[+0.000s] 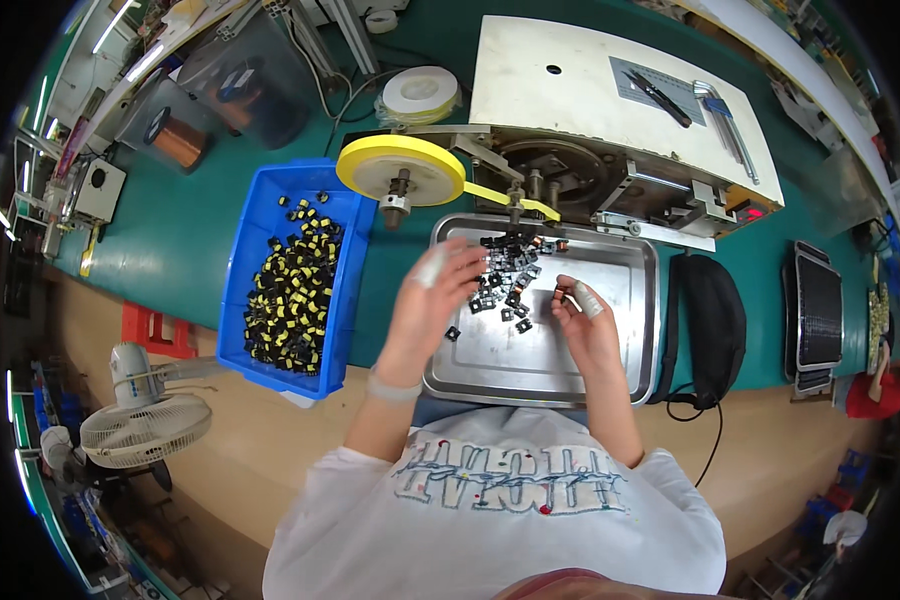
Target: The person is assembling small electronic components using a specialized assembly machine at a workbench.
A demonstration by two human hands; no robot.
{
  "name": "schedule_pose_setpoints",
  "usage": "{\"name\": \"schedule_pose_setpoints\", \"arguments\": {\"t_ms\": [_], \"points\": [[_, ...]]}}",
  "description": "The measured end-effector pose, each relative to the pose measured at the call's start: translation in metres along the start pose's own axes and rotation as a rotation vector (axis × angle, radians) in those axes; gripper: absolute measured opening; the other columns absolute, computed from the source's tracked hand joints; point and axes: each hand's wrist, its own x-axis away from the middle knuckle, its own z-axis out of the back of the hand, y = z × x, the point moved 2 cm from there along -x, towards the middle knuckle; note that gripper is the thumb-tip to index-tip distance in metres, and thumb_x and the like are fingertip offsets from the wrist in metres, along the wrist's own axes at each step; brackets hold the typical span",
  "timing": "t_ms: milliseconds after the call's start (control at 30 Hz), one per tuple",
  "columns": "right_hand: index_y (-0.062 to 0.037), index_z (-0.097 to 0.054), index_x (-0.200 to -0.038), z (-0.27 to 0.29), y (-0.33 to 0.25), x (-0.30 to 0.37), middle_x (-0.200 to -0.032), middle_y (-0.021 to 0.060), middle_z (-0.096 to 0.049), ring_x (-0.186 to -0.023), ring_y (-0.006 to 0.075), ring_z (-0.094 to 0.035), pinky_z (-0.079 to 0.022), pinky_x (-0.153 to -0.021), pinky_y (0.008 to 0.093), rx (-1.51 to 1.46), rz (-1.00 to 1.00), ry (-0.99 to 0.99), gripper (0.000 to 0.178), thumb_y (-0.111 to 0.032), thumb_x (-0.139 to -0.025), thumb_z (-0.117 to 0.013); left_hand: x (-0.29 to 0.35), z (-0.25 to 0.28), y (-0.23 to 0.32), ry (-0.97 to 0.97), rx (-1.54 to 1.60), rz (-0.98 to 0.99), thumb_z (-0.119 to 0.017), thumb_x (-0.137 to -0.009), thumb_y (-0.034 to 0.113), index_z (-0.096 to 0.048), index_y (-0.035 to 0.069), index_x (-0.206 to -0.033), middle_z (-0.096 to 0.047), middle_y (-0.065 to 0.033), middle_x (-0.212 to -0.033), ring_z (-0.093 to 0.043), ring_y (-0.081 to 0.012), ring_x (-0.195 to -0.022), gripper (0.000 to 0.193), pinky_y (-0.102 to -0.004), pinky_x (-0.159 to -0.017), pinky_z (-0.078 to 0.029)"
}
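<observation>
Centre-frame, left hand (432,300) is loose-fingered by the pile of black bobbins (510,276) on a steel tray (490,365); just right, right hand (590,328) pinches a copper-coloured coil (561,292).

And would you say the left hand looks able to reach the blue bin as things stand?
Probably yes: the blue bin sits open-topped to the left of the left hand, across a strip of green table, and nothing appears to stand between them.

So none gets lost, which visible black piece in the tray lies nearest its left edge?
The lone piece below the left hand, near the left edge of the tray; the other visible pieces lie farther right, mostly heaped.
</observation>
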Motion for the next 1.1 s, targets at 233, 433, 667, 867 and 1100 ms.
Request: {"name": "schedule_pose_setpoints", "arguments": {"t_ms": [233, 433, 667, 867, 1100], "points": [[0.0035, -0.057, -0.104, 0.01, -0.012, 0.008, -0.098, 0.0117, -0.062, -0.087, 0.0203, -0.064, -0.051, -0.076, 0.026, 0.17, 0.152, 0.14, 0.018, -0.003, -0.088, -0.057, -0.068, -0.043, -0.053, -0.182, 0.177, 0.261, -0.045, -0.096, 0.026, -0.047, 0.002, -0.122, -0.057, -0.0125, -0.119, -0.054, -0.0219, -0.111, 0.035, -0.0322, -0.091, -0.044], [0.0022, -0.055, -0.1, -0.005, -0.027, 0.01, -0.093, 0.012, -0.064, -0.076, 0.02, -0.065, -0.051, -0.07, 0.0261, 0.438, 0.302, 0.245, 0.013, -0.005, -0.089, -0.056, -0.096, -0.041, -0.07, -0.214, 0.749, 0.307, -0.051, -0.094, 0.015, -0.048, -0.003, -0.118, -0.054, -0.0138, -0.117, -0.054, -0.0234, -0.109, 0.03, -0.0347, -0.095, -0.046], [0.0031, -0.055, -0.098, -0.024, -0.027, -0.017, -0.089, 0.0122, -0.065, -0.076, 0.0182, -0.065, -0.051, -0.071, 0.0259, 0.428, 0.421, 0.194, 0.012, -0.004, -0.088, -0.057, -0.061, -0.04, -0.062, -0.266, 0.738, 0.504, -0.051, -0.093, 0.011, -0.048, -0.002, -0.121, -0.054, -0.0123, -0.113, -0.055, -0.0221, -0.103, 0.031, -0.0343, -0.093, -0.047], [0.0052, -0.056, -0.096, -0.064, -0.005, -0.043, -0.093, 0.0119, -0.064, -0.084, 0.0174, -0.066, -0.05, -0.076, 0.0249, 0.34, 0.479, 0.133, 0.011, 0.001, -0.087, -0.058, -0.033, 0.009, -0.064, -0.27, 0.652, 0.356, -0.05, -0.094, 0.017, -0.048, 0.001, -0.124, -0.054, -0.0111, -0.112, -0.054, -0.0221, -0.101, 0.034, -0.0326, -0.091, -0.046], [0.0063, -0.054, -0.099, -0.074, 0.012, -0.048, -0.098, 0.0127, -0.064, -0.09, 0.0183, -0.065, -0.049, -0.08, 0.0244, 0.347, 0.662, 0.2, 0.011, 0.004, -0.088, -0.054, -0.023, 0.045, -0.061, -0.136, 0.778, 0.313, -0.05, -0.093, 0.011, -0.052, 0.002, -0.118, -0.054, -0.011, -0.111, -0.054, -0.0217, -0.1, 0.027, -0.0322, -0.089, -0.046]]}}
